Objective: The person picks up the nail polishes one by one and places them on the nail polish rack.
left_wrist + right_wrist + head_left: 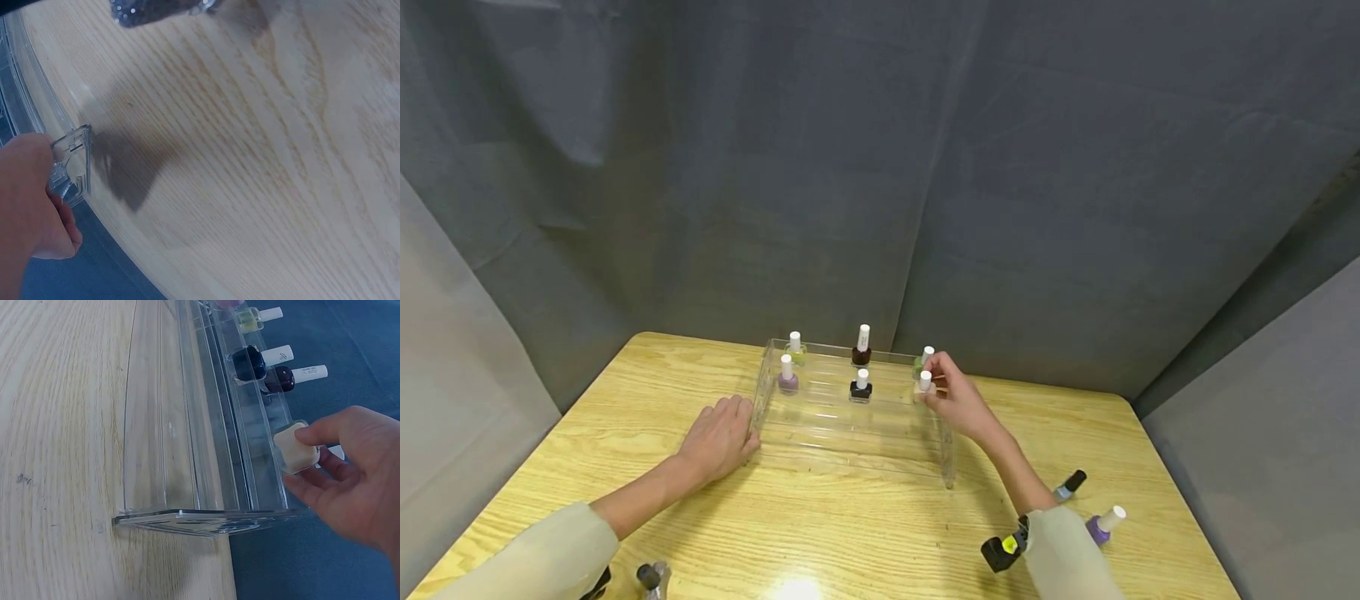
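Observation:
A clear stepped rack (pixel 947 458) stands on the wooden table. My left hand (pixel 718 437) grips its left end panel, with the fingers over the outer side in the left wrist view. At the right end, my right hand (pixel 958 404) pinches a cream nail polish bottle (pixel 292 449) with a white cap, upright at the second tier from the back. Along that tier stand a mauve bottle (pixel 787 382) and a black bottle (pixel 861 390). On the back tier are a yellow-green bottle (pixel 795 347), a dark red bottle (pixel 861 356) and a green bottle (pixel 928 353), partly hidden by my right fingers.
A light blue nail polish bottle (pixel 1064 492) with a black cap and a purple one (pixel 1099 529) lie by my right forearm. A glittery bottle (pixel 655 583) lies at the front left. Grey curtains (pixel 850 167) hang behind the table (pixel 820 517).

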`<action>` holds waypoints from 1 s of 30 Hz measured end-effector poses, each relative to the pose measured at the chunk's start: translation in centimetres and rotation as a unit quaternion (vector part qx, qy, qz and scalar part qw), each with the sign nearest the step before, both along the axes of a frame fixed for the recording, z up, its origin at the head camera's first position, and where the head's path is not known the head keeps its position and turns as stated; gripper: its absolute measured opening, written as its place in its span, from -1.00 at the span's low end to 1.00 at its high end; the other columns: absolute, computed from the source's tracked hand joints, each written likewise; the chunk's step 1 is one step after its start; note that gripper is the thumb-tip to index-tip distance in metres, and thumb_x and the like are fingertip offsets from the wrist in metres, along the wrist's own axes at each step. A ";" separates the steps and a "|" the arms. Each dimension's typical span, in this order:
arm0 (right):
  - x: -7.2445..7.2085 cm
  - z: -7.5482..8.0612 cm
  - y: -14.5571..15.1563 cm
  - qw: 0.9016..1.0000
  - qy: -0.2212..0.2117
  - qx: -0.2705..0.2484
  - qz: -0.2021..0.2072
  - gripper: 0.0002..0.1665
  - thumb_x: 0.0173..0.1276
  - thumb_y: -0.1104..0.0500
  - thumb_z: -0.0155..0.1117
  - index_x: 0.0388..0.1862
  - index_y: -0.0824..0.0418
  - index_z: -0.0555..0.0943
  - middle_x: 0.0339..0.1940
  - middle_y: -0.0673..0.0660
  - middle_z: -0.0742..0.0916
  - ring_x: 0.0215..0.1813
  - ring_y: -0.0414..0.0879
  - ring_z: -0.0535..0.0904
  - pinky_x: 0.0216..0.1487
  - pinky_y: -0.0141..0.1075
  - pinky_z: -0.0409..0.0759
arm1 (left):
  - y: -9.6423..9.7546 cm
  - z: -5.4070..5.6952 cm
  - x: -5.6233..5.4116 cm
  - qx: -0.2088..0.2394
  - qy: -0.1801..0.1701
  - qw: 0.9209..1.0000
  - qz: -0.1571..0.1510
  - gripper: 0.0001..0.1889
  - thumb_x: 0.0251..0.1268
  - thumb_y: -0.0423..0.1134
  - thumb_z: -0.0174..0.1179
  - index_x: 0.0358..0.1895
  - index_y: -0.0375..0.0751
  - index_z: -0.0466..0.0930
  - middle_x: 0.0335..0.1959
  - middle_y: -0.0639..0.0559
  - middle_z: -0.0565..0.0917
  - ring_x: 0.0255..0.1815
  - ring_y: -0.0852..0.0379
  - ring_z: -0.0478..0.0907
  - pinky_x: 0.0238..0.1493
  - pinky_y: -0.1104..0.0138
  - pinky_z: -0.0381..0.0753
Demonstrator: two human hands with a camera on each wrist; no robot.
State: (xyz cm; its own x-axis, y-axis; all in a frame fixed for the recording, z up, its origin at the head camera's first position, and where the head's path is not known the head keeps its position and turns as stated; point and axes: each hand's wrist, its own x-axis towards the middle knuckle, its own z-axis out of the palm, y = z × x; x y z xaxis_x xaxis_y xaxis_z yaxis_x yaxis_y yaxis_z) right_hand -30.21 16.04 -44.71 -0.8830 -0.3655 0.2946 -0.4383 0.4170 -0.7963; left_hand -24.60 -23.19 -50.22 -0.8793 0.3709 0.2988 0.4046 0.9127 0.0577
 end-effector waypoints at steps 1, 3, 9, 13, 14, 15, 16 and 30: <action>0.0 0.0 0.0 1.000 0.004 0.010 -0.008 -0.59 0.24 0.54 0.23 -0.08 0.25 0.31 -0.09 0.28 0.58 0.02 0.22 0.59 -0.09 -0.07 0.61 | 0.0 0.0 0.0 -0.001 0.002 1.000 0.000 -0.73 0.25 -0.23 0.23 -0.37 -0.16 0.26 -0.48 0.05 0.23 -0.46 0.09 0.18 -0.46 0.27 0.22; 0.1 -0.1 0.0 0.999 0.000 0.030 -0.024 -0.58 0.24 0.53 0.27 -0.10 0.22 0.33 -0.08 0.25 0.60 0.04 0.21 0.60 -0.08 -0.05 0.61 | 0.0 0.0 0.0 0.001 0.002 1.000 0.000 -0.73 0.24 -0.23 0.22 -0.38 -0.15 0.26 -0.49 0.06 0.23 -0.46 0.09 0.17 -0.46 0.27 0.21; 0.2 -0.3 -0.2 0.997 -0.023 0.060 -0.045 -0.58 0.25 0.49 0.33 -0.07 0.19 0.36 -0.06 0.20 0.63 0.08 0.14 0.60 0.02 -0.01 0.59 | -0.1 -0.1 0.0 0.003 -0.003 1.000 0.002 -0.73 0.24 -0.24 0.20 -0.39 -0.14 0.24 -0.49 0.06 0.22 -0.47 0.08 0.17 -0.46 0.26 0.21; 0.2 -0.4 -0.2 0.996 -0.016 0.074 -0.050 -0.57 0.23 0.49 0.36 -0.08 0.19 0.37 -0.10 0.18 0.63 0.04 0.10 0.60 0.02 -0.02 0.58 | 0.0 0.0 0.0 0.001 -0.004 1.000 0.001 -0.73 0.25 -0.24 0.20 -0.39 -0.14 0.23 -0.49 0.06 0.21 -0.47 0.09 0.17 -0.46 0.26 0.21; 0.1 -0.4 -0.2 0.996 -0.013 0.077 -0.052 -0.56 0.22 0.49 0.37 -0.09 0.19 0.38 -0.10 0.18 0.63 0.03 0.10 0.60 0.02 -0.03 0.58 | 0.0 0.0 0.0 0.000 -0.003 1.000 0.000 -0.73 0.25 -0.24 0.20 -0.39 -0.14 0.24 -0.49 0.06 0.21 -0.47 0.09 0.17 -0.46 0.27 0.20; 0.1 -0.5 -0.2 0.995 -0.010 0.082 -0.054 -0.56 0.21 0.49 0.37 -0.10 0.19 0.38 -0.11 0.17 0.63 0.02 0.10 0.60 0.02 -0.03 0.58 | 0.0 0.0 0.1 -0.001 -0.002 1.000 0.000 -0.73 0.25 -0.24 0.20 -0.39 -0.14 0.24 -0.50 0.06 0.21 -0.47 0.09 0.17 -0.47 0.27 0.20; 0.0 -0.6 -0.2 0.995 -0.006 0.086 -0.056 -0.56 0.20 0.49 0.38 -0.10 0.19 0.38 -0.11 0.17 0.63 0.02 0.09 0.60 0.02 -0.03 0.58 | 0.0 0.1 0.1 -0.002 -0.001 1.000 0.000 -0.73 0.25 -0.24 0.21 -0.39 -0.14 0.24 -0.50 0.06 0.21 -0.48 0.10 0.16 -0.47 0.27 0.20; 0.0 -0.7 -0.3 0.993 -0.006 0.098 -0.070 -0.53 0.18 0.49 0.41 -0.07 0.23 0.37 -0.08 0.20 0.62 0.13 0.18 0.60 0.14 -0.01 0.55 | 0.1 0.0 0.0 -0.001 0.005 1.000 0.002 -0.72 0.26 -0.23 0.23 -0.39 -0.15 0.25 -0.50 0.05 0.22 -0.48 0.09 0.16 -0.47 0.26 0.21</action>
State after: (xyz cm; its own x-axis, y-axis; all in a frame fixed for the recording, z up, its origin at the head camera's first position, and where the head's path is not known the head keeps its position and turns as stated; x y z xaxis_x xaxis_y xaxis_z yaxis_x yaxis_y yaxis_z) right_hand -30.26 15.77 -45.46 -0.9322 -0.2882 0.2191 -0.3561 0.6214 -0.6979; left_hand -24.61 -23.11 -50.18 -0.8781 0.3680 0.3059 0.4012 0.9145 0.0517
